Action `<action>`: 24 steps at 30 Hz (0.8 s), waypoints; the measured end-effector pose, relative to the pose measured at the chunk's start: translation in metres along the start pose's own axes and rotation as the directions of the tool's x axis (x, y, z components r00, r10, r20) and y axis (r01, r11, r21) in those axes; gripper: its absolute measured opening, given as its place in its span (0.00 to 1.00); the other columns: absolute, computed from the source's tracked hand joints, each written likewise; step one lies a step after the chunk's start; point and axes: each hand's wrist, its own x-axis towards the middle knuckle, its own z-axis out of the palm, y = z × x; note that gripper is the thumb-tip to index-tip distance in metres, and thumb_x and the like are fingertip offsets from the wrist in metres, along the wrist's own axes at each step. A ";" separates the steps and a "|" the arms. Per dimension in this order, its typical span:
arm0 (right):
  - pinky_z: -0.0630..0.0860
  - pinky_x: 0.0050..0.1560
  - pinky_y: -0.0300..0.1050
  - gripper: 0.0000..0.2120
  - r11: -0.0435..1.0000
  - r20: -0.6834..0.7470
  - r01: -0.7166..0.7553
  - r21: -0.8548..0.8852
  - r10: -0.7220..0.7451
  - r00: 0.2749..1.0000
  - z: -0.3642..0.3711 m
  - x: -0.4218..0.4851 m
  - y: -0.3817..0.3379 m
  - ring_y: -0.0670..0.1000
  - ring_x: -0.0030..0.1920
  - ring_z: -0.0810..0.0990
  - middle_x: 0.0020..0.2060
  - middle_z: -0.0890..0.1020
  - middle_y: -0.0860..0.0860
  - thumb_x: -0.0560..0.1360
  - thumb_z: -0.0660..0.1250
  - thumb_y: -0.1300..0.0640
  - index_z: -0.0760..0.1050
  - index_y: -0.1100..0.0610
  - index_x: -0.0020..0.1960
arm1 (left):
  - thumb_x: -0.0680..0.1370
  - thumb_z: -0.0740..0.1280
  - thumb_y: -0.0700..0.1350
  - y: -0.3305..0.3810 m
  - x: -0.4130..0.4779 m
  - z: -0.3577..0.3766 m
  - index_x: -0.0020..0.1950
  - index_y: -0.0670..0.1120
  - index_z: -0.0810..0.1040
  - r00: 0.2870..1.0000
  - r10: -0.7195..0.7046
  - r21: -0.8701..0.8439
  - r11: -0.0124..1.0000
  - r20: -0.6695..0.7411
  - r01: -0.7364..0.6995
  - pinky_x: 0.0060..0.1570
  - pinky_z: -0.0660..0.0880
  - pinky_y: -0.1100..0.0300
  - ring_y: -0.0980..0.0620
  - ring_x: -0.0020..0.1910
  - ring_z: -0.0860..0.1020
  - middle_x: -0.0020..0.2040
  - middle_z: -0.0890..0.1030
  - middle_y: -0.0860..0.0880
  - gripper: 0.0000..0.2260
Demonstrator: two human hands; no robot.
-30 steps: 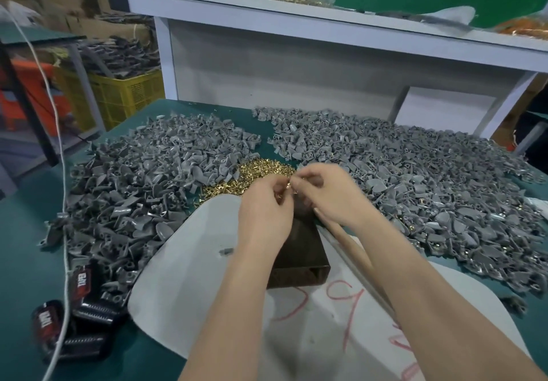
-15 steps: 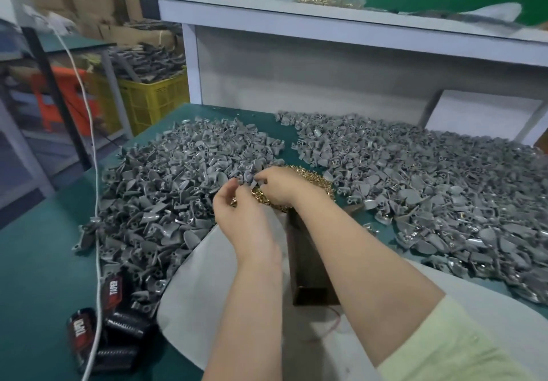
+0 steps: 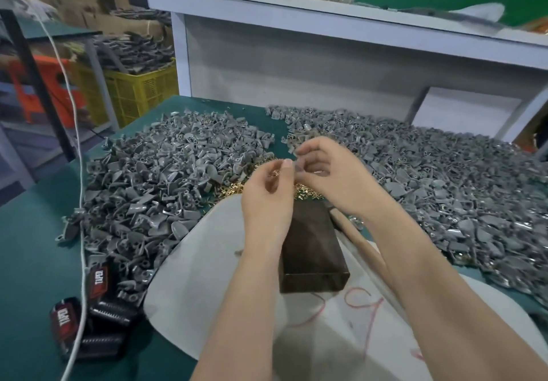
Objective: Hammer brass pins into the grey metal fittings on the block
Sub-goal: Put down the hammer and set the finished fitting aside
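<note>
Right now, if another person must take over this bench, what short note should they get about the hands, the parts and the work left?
Left hand and right hand: both raised above the far end of the dark block, fingertips together; the motion blur hides whether they hold anything.
Brass pins: a small heap just beyond the block.
Grey fittings: the left pile and the right pile.
Wooden handle: lies right of the block, in neither hand.
Done: nothing visible on the block.
Left: seat a fitting, place a pin, hammer.
</note>
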 end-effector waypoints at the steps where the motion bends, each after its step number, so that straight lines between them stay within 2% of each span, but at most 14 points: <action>1: 0.77 0.48 0.36 0.14 0.998 -0.005 0.026 -0.051 -0.026 1.000 -0.001 -0.008 -0.002 0.46 0.45 0.80 0.43 0.80 0.47 0.72 0.68 0.67 0.73 0.55 0.54 | 0.78 0.65 0.49 -0.001 -0.001 0.001 0.49 0.49 0.80 0.998 0.036 0.034 0.999 0.056 -0.038 0.49 0.77 0.55 0.52 0.44 0.81 0.44 0.83 0.49 0.06; 3: 0.76 0.49 0.34 0.15 0.989 -0.014 0.062 -0.137 -0.065 0.998 -0.003 -0.021 -0.004 0.43 0.46 0.79 0.44 0.79 0.43 0.72 0.66 0.68 0.73 0.56 0.57 | 0.78 0.67 0.47 -0.001 -0.003 0.002 0.43 0.50 0.81 0.987 0.075 0.089 0.992 0.142 -0.088 0.41 0.73 0.61 0.58 0.36 0.77 0.36 0.81 0.54 0.05; 4: 0.76 0.49 0.33 0.15 0.986 -0.020 0.073 -0.149 -0.077 0.997 -0.005 -0.025 -0.004 0.42 0.46 0.79 0.44 0.79 0.43 0.73 0.66 0.68 0.73 0.56 0.57 | 0.78 0.67 0.45 0.000 -0.004 0.002 0.43 0.51 0.80 0.984 0.075 0.103 0.990 0.164 -0.093 0.40 0.72 0.64 0.59 0.36 0.77 0.35 0.81 0.55 0.05; 6: 0.75 0.50 0.30 0.16 0.991 -0.038 0.059 -0.116 -0.063 0.997 -0.009 -0.030 -0.003 0.41 0.48 0.78 0.47 0.78 0.44 0.73 0.67 0.66 0.73 0.54 0.59 | 0.77 0.68 0.41 0.001 -0.004 0.002 0.44 0.52 0.79 0.985 0.034 0.082 0.996 0.167 -0.048 0.46 0.75 0.64 0.58 0.42 0.79 0.41 0.82 0.53 0.06; 9: 0.74 0.45 0.28 0.17 0.999 -0.090 -0.028 -0.034 0.024 0.996 -0.014 -0.030 0.006 0.43 0.48 0.78 0.49 0.77 0.44 0.74 0.66 0.66 0.72 0.49 0.58 | 0.76 0.68 0.37 0.000 -0.003 0.002 0.48 0.49 0.78 0.990 -0.002 0.079 0.997 0.138 -0.009 0.58 0.76 0.56 0.53 0.51 0.80 0.48 0.83 0.48 0.06; 11: 0.76 0.45 0.31 0.14 0.995 -0.144 -0.101 -0.014 0.098 0.985 -0.016 -0.023 0.014 0.45 0.47 0.79 0.47 0.79 0.45 0.76 0.64 0.65 0.72 0.49 0.56 | 0.76 0.68 0.38 -0.002 -0.003 0.001 0.51 0.47 0.78 0.993 -0.004 0.129 0.992 0.116 -0.011 0.60 0.75 0.52 0.51 0.53 0.80 0.51 0.82 0.47 0.06; 13: 0.76 0.49 0.38 0.11 0.976 -0.180 -0.165 -0.139 0.139 0.974 -0.013 -0.010 0.024 0.46 0.48 0.79 0.48 0.80 0.47 0.77 0.63 0.63 0.75 0.51 0.56 | 0.77 0.67 0.39 -0.003 -0.001 0.000 0.52 0.49 0.78 0.997 0.024 0.182 0.983 0.070 -0.037 0.61 0.75 0.50 0.50 0.55 0.79 0.51 0.82 0.48 0.06; 15: 0.75 0.53 0.40 0.10 0.935 -0.165 -0.197 -0.293 0.154 0.974 -0.003 0.005 0.033 0.47 0.51 0.79 0.50 0.82 0.49 0.76 0.64 0.62 0.78 0.53 0.55 | 0.78 0.65 0.38 -0.002 0.000 -0.002 0.51 0.51 0.78 0.999 0.050 0.176 0.983 0.008 -0.050 0.61 0.75 0.52 0.49 0.55 0.79 0.51 0.82 0.49 0.08; 17: 0.74 0.55 0.42 0.10 0.890 -0.103 -0.197 -0.411 0.169 0.980 0.012 0.021 0.040 0.50 0.53 0.79 0.52 0.83 0.50 0.74 0.65 0.60 0.81 0.53 0.53 | 0.78 0.63 0.35 0.000 0.002 -0.006 0.47 0.53 0.79 0.997 0.036 0.054 0.998 -0.070 -0.032 0.55 0.77 0.58 0.52 0.51 0.80 0.50 0.82 0.49 0.13; 20: 0.75 0.52 0.43 0.09 0.789 -0.028 -0.228 -0.571 0.259 0.966 0.035 0.050 0.048 0.54 0.52 0.79 0.51 0.83 0.51 0.72 0.68 0.57 0.82 0.53 0.51 | 0.78 0.61 0.31 0.004 0.003 -0.011 0.44 0.50 0.80 0.987 -0.059 -0.211 0.977 -0.148 0.027 0.44 0.76 0.68 0.57 0.43 0.79 0.46 0.80 0.48 0.15; 22: 0.76 0.53 0.44 0.12 0.699 0.020 -0.263 -0.665 0.369 0.929 0.050 0.067 0.051 0.55 0.52 0.79 0.52 0.81 0.52 0.71 0.69 0.55 0.80 0.56 0.54 | 0.78 0.61 0.30 0.005 0.004 -0.011 0.43 0.46 0.80 0.975 -0.132 -0.338 0.939 -0.178 0.066 0.42 0.77 0.70 0.56 0.42 0.79 0.45 0.79 0.47 0.14; 24: 0.76 0.54 0.44 0.14 0.662 0.074 -0.246 -0.708 0.417 0.906 0.061 0.078 0.053 0.56 0.52 0.79 0.53 0.80 0.54 0.71 0.68 0.55 0.79 0.57 0.56 | 0.78 0.62 0.31 0.004 0.005 -0.011 0.43 0.44 0.80 0.959 -0.191 -0.406 0.909 -0.208 0.093 0.40 0.76 0.71 0.57 0.41 0.79 0.43 0.80 0.48 0.11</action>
